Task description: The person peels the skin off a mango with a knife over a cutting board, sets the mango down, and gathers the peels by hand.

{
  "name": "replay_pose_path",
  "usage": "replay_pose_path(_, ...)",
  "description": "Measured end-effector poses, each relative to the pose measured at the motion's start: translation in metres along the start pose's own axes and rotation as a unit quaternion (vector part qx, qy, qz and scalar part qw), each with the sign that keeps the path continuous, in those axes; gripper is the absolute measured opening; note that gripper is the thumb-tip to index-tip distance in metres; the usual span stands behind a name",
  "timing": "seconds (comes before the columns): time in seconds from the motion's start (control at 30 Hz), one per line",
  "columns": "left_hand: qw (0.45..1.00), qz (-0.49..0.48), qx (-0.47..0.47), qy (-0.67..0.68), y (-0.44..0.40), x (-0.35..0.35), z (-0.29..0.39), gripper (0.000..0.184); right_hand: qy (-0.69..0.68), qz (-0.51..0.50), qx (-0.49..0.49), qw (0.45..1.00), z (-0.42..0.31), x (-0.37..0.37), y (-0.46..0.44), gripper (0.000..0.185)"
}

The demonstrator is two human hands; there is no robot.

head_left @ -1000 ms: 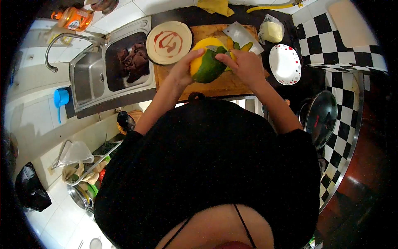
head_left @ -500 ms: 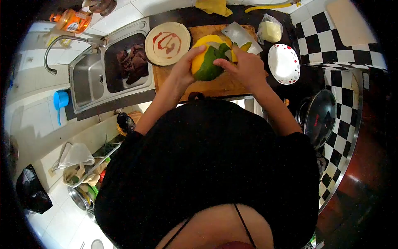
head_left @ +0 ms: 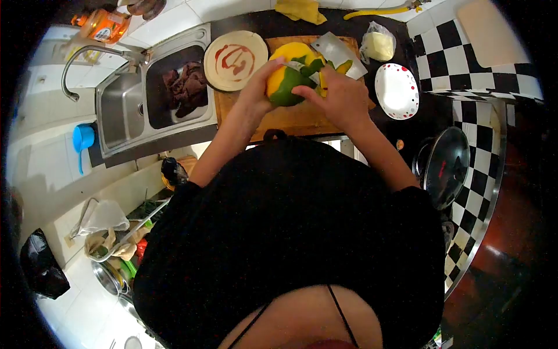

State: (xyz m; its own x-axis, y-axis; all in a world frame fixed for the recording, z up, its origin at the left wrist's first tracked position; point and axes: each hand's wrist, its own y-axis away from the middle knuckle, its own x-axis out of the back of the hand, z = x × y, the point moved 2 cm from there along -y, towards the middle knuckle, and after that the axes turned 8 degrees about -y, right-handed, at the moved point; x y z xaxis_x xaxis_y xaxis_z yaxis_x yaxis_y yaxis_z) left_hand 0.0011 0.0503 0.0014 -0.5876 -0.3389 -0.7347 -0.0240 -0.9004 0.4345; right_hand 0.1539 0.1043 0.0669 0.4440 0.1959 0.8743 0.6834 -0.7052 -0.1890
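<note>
A large fruit (head_left: 285, 86), part green skin and part yellow flesh, is held above the wooden cutting board (head_left: 290, 123). My left hand (head_left: 259, 87) grips its left side. My right hand (head_left: 343, 96) is closed around a small blade (head_left: 302, 72), whose handle is hidden in the fingers; the blade lies against the fruit beside a lifted strip of green peel. Behind my right hand, peel pieces (head_left: 344, 67) rest near a wide cleaver blade (head_left: 336, 51) on the board.
Left of the board are a round lid-like disc with red marks (head_left: 236, 60) and a double sink (head_left: 123, 110) holding a dark cloth (head_left: 185, 90). To the right are a dotted white plate (head_left: 397, 91), a wrapped yellow block (head_left: 379, 45) and a glass-lidded pot (head_left: 447, 167).
The blade in my right hand has moved along the fruit, and the green peel strip has shifted. The fruit has tilted slightly in my left hand.
</note>
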Motion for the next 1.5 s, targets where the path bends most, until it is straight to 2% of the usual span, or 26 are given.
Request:
replay_pose_path(0.23,0.998,-0.019,-0.012,-0.063,0.001,0.004,0.007,0.048,0.015,0.007,0.008,1.000,0.003,-0.005,0.002,0.058)
replay_pose_path(0.37,0.999,-0.033,0.007,-0.020,0.003,-0.001,0.005,0.044,-0.014,0.040,0.023,0.999,0.003,-0.004,-0.001,0.061)
replay_pose_path(0.43,1.000,-0.014,-0.017,-0.019,0.001,-0.001,0.002,0.043,-0.017,0.022,-0.046,0.999,-0.001,0.002,-0.004,0.054)
replay_pose_path(0.57,0.999,0.014,-0.014,-0.040,0.007,-0.007,0.003,0.041,-0.014,0.024,-0.020,0.999,0.006,-0.006,-0.004,0.053)
replay_pose_path(0.63,1.000,-0.012,0.005,-0.009,0.010,-0.015,0.003,0.041,0.001,0.113,0.084,0.990,0.007,-0.004,-0.005,0.048)
replay_pose_path(0.87,0.998,-0.044,0.015,0.045,0.005,-0.017,-0.005,0.042,0.045,0.149,0.205,0.966,0.009,0.004,-0.005,0.038)
replay_pose_path(0.93,0.997,-0.064,0.021,0.039,0.008,-0.019,-0.004,0.042,0.008,0.168,0.262,0.950,0.004,0.008,-0.003,0.039)
replay_pose_path(1.07,0.997,-0.061,0.013,0.034,0.010,-0.024,-0.007,0.042,-0.019,0.172,0.304,0.937,-0.002,0.008,-0.002,0.037)
replay_pose_path(1.1,0.996,-0.032,-0.066,-0.045,0.020,-0.033,-0.007,0.042,-0.063,0.164,0.339,0.924,-0.014,0.012,0.000,0.035)
replay_pose_path(1.13,0.999,-0.013,-0.041,-0.023,0.014,-0.027,-0.006,0.042,-0.107,0.155,0.373,0.909,-0.021,0.016,0.002,0.033)
replay_pose_path(1.2,1.000,0.003,-0.013,-0.001,-0.006,-0.004,-0.008,0.042,-0.087,0.129,0.364,0.918,-0.011,0.019,0.003,0.031)
replay_pose_path(1.23,0.993,-0.026,-0.084,-0.075,-0.012,0.002,-0.006,0.044,-0.093,0.141,0.327,0.930,-0.002,0.020,0.003,0.031)
replay_pose_path(1.27,0.997,-0.047,-0.057,-0.013,-0.017,0.010,-0.003,0.045,-0.100,0.151,0.293,0.939,0.007,0.019,0.001,0.031)
replay_pose_path(1.3,0.996,-0.066,-0.027,0.048,-0.018,0.008,0.003,0.046,-0.175,0.180,0.249,0.936,0.018,0.019,-0.001,0.024)
replay_pose_path(1.33,0.996,-0.063,-0.030,0.050,-0.018,0.010,0.005,0.046,-0.178,0.177,0.252,0.935,0.026,0.016,0.000,0.024)
replay_pose_path(1.4,0.994,-0.072,-0.048,0.062,-0.019,0.011,0.008,0.048,-0.152,0.165,0.053,0.973,0.049,0.008,0.000,0.027)
replay_pose_path(1.43,0.994,-0.070,-0.049,0.062,-0.018,0.011,0.008,0.048,-0.117,0.121,-0.015,0.986,0.059,0.002,0.000,0.030)
replay_pose_path(1.5,0.995,-0.057,-0.068,0.039,-0.017,0.011,0.006,0.048,-0.128,0.091,-0.046,0.987,0.075,-0.012,-0.002,0.032)
